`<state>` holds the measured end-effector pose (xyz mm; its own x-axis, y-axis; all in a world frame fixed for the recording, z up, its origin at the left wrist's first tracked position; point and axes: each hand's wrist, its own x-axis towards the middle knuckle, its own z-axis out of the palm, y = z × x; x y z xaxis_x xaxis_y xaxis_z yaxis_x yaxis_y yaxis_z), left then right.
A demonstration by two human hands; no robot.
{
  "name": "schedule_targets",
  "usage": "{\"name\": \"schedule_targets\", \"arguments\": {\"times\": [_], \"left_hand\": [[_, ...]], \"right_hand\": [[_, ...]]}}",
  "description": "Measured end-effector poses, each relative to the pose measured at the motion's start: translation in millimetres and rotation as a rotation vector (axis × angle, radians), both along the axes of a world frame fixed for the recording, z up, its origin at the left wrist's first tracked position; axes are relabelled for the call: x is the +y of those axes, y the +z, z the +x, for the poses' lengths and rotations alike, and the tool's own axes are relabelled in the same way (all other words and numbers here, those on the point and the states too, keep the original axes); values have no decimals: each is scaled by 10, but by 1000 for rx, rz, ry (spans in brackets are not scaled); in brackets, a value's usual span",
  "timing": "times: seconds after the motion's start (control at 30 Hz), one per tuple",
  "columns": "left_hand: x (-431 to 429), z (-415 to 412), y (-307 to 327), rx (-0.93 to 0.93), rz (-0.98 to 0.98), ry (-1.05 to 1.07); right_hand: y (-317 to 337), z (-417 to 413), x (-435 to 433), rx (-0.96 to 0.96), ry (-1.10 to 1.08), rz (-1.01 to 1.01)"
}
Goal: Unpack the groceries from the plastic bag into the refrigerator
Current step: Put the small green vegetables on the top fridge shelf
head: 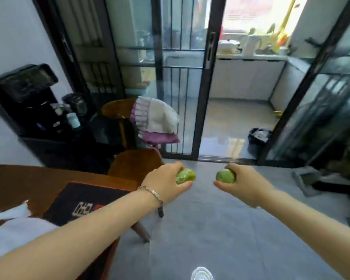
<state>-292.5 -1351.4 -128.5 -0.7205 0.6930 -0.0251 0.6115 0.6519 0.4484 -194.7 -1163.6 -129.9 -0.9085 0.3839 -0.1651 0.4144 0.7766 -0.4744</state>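
Holding the first green fruit (185, 176), the left hand (166, 183) curls round it mid-frame. The right hand (246, 183) grips the second green fruit (226, 176) nearby, above the grey floor (210, 229). A brown table (18, 178) sits lower left. A wooden chair (135, 164) and a glass door (202, 87) stand ahead.

Grey tiled floor (220, 229), wooden table (28, 178), chairs, black-framed glass sliding doors (178, 77), sunlit kitchen beyond.
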Motion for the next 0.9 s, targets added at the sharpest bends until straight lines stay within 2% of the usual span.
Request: {"name": "schedule_targets", "arguments": {"times": [0.2, 0.33, 0.63, 0.9], "left_hand": [[2622, 585, 276, -36, 9, -205], [4116, 1003, 627, -33, 69, -340], [6933, 1919, 1307, 10, 195, -661], [9340, 2699, 2119, -8, 341, -930]], "right_hand": [[393, 1112, 2121, -72, -394, -13], [856, 1879, 3301, -143, -563, -35], [1618, 3368, 5444, -363, -860, 205], [2312, 4108, 7206, -235, -1182, 369]]}}
